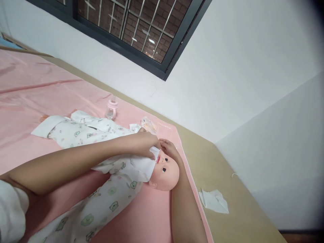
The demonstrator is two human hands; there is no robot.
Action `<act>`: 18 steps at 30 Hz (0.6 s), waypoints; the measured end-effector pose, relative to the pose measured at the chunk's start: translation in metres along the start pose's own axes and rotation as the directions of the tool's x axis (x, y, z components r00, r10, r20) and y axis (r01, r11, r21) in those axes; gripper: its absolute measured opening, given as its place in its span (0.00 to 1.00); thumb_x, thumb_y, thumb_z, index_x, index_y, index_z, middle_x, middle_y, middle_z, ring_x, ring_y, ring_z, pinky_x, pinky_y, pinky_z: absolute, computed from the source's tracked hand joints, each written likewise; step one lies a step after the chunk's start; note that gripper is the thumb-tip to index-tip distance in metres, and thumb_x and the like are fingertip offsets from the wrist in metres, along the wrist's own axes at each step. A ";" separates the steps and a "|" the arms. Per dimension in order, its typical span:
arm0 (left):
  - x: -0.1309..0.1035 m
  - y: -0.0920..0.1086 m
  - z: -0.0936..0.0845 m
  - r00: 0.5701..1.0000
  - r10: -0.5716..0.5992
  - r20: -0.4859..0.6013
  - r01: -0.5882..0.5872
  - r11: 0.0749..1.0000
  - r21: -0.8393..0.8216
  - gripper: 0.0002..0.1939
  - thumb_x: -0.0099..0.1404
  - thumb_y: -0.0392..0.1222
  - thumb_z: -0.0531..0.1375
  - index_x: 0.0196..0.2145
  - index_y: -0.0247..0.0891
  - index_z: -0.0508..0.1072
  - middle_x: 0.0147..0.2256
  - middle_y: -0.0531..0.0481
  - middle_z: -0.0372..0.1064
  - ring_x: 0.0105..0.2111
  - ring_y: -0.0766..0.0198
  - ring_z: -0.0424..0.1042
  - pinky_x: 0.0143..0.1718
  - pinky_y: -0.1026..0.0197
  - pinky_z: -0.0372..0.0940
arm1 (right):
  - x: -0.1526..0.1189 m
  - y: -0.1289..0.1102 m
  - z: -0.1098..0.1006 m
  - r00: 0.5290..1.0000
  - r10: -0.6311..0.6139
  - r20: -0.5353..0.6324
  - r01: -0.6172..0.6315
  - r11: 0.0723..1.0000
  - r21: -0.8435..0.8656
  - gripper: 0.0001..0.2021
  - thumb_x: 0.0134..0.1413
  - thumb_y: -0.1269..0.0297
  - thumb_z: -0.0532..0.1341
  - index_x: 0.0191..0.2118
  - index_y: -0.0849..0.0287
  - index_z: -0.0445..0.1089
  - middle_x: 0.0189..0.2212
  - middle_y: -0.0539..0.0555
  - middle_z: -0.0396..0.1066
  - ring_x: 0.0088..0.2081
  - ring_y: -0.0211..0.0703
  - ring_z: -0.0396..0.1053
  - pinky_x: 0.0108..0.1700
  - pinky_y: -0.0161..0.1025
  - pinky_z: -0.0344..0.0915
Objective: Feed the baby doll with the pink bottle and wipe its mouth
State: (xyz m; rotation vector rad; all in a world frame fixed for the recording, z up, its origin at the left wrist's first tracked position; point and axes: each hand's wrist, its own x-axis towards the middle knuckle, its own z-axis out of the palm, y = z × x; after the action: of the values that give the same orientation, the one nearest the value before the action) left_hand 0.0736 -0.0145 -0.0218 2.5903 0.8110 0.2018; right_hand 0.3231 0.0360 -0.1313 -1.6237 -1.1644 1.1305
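Note:
A bald baby doll [167, 173] lies on its back in white clothes printed with small green animals. Plain white cloth [143, 167], like a bib or collar, covers its neck and upper chest. My left hand [146, 143] reaches across the chest, its thumb and fingers closed on the cloth's edge beside the chin. Around the far side of the head bends my right hand [170, 148], with curled fingers meeting the left fingertips by the neck. What the right fingers hold is hidden.
A pink-topped baby bottle [111, 108] stands beyond the doll. Near its far arm lies a clear plastic packet [149, 125]. Under everything is a pink sheet [149, 216]; a white tissue [214, 201] rests on the tan surface [202, 152] at right. A wall and window rise behind.

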 end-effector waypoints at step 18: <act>0.009 -0.010 0.008 0.989 0.108 -0.099 -0.113 0.993 -0.041 0.06 0.60 0.33 0.56 0.33 0.38 0.72 0.36 0.50 0.75 0.37 0.58 0.69 0.51 0.55 0.51 | -0.001 0.003 -0.001 0.999 -0.029 -0.015 0.029 0.998 0.047 0.17 0.61 0.57 0.57 0.52 0.59 0.65 0.51 0.57 0.66 0.48 0.44 0.68 0.49 0.48 0.69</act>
State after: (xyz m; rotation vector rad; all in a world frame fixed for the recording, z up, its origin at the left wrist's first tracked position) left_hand 0.0779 -0.0051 -0.0334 2.6005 0.6872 0.3766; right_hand 0.3244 0.0342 -0.1339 -1.5719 -1.1410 1.1182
